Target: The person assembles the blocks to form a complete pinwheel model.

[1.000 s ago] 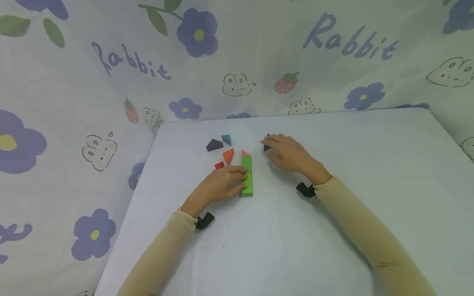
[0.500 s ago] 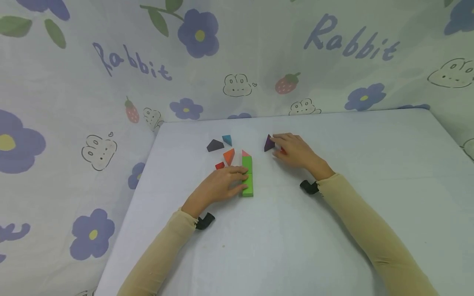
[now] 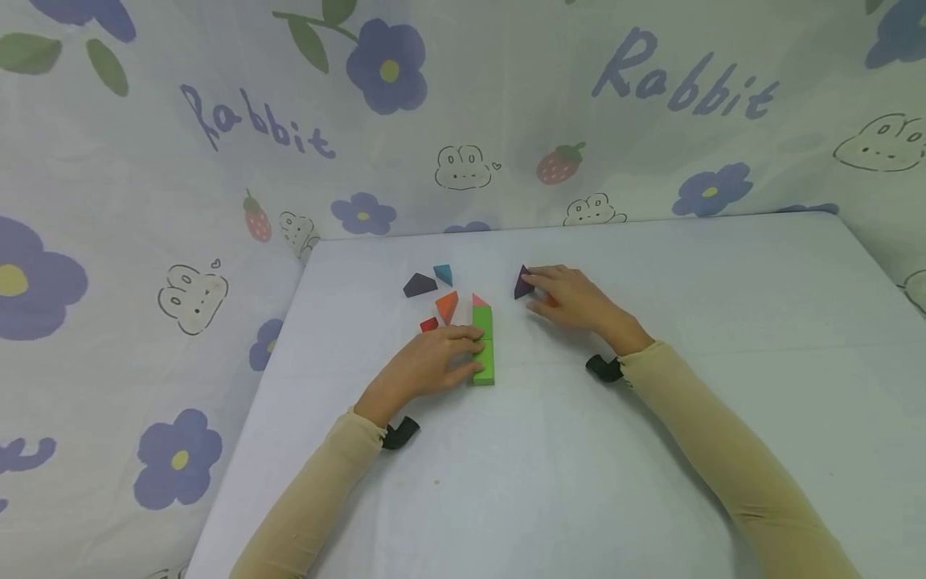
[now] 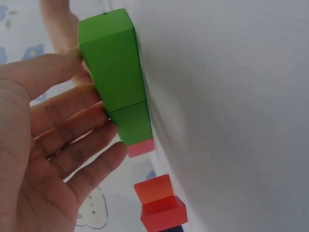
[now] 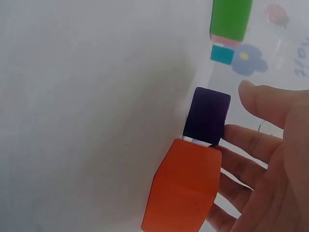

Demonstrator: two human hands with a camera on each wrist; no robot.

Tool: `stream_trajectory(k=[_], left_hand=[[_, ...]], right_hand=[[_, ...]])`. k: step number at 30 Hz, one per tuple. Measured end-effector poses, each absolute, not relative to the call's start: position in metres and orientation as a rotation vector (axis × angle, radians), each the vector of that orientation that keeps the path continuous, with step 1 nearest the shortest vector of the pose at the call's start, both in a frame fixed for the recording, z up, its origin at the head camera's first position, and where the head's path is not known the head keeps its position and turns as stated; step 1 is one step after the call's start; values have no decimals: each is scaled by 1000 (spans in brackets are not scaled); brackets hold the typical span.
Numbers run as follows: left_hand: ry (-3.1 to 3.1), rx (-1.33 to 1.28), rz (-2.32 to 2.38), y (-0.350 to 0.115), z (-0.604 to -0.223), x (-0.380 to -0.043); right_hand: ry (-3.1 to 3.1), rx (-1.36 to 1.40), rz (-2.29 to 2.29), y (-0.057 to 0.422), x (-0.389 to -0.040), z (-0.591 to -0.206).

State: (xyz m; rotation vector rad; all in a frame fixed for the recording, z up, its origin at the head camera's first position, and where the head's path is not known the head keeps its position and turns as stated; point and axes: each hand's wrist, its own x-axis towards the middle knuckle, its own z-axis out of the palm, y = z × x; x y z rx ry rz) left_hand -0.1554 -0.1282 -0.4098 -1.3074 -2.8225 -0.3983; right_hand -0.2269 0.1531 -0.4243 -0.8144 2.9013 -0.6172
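My left hand (image 3: 423, 362) rests its fingertips along two green blocks (image 4: 113, 67) that lie end to end, with a pink triangular block (image 3: 481, 300) at their far end. In the left wrist view its fingers are extended and lightly bent against the green side. My right hand (image 3: 575, 299) is at a dark purple triangular block (image 3: 523, 283), its index fingertip touching that block's edge. Under this palm is an orange block (image 5: 186, 186), mostly hidden in the head view. The right wrist view has the thumb apart from both blocks.
Left of the green row lie an orange triangular block (image 3: 447, 305), a red block (image 3: 429, 324) partly behind the left hand, a dark grey block (image 3: 419, 285) and a blue block (image 3: 444, 274). A patterned cloth (image 3: 506, 104) hangs behind the white table (image 3: 550, 482).
My right hand first shifted right, off the purple block, uncovering it, then came slightly back left to its edge. My left hand has stayed on the green blocks.
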Motion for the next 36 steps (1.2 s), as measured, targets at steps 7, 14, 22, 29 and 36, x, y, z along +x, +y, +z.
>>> stream_trajectory(k=[7,14,22,29,36], left_hand=[[-2830,-1307,-402,-128,-409,-156],[-2804,-1320,-407,-128,-411,-157],[-2818,-1313,-406,-128,-411,-157],[-2830,-1303,-403,-128,-412,-157],[-2821,-1303,-404,-128,-412,-156]], right_hand=[[2911,-920,-552,141,-223,-425],[2919,-961,-487,139,-219,-423],[2903,-976,-496,140,-218,-424],[2910,-1001,-499,139,-219,-425],[2888,-985,-506,139,-218,-425]])
